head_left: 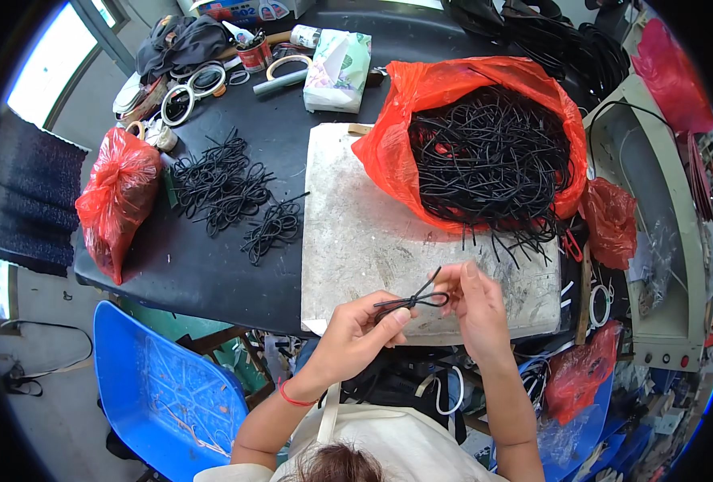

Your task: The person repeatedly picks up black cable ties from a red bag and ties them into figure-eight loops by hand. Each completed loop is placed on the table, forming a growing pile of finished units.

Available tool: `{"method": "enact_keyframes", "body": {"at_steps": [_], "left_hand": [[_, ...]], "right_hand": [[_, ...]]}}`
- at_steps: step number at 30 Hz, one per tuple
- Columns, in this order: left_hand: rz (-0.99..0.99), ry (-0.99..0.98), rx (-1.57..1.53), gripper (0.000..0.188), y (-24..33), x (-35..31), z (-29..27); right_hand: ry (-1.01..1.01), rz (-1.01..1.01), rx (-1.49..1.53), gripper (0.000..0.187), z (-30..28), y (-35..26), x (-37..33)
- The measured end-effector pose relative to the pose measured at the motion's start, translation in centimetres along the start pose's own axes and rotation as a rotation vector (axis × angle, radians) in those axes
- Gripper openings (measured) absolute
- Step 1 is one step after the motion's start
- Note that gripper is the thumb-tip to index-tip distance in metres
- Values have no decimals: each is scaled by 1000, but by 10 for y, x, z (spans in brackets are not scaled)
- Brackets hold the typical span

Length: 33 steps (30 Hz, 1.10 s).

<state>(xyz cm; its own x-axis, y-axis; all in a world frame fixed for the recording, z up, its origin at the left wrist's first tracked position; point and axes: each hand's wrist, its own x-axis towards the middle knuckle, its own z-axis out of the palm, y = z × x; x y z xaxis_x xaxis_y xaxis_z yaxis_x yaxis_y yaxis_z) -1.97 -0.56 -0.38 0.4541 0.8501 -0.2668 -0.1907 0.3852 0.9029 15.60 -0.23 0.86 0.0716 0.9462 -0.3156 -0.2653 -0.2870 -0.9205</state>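
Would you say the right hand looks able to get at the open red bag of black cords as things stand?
Probably yes: the open red bag lies just beyond the right hand across bare board, though that hand grips a black cord.

Thin black cord [415, 300], looped and crossed into a small bow shape, one loose end sticking up to the right. Held just below the frame's centre, pinched between left hand [356, 333] and right hand [473, 305], above the grey board's near edge.

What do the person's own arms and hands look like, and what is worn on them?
Both forearms are bare, with no sleeves and no gloves. The left hand has a thin red band around its wrist. The right hand wears nothing visible.
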Motion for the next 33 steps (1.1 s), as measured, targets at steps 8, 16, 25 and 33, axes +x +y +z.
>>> {"method": "enact_keyframes", "body": {"at_steps": [8,16,25,33], "left_hand": [[28,6,103,19,-3,0,8],[569,147,846,12,-13,-3,20],[92,137,286,19,-8,-3,5],[188,159,194,20,-10,1,12]], "right_hand": [[-110,-158,-126,21,6,14,-8],[109,-239,-282,29,8,22,-2],[-104,-87,-152,16,1,6,-3],[-123,-133,-286,11,4,10,-15]]}}
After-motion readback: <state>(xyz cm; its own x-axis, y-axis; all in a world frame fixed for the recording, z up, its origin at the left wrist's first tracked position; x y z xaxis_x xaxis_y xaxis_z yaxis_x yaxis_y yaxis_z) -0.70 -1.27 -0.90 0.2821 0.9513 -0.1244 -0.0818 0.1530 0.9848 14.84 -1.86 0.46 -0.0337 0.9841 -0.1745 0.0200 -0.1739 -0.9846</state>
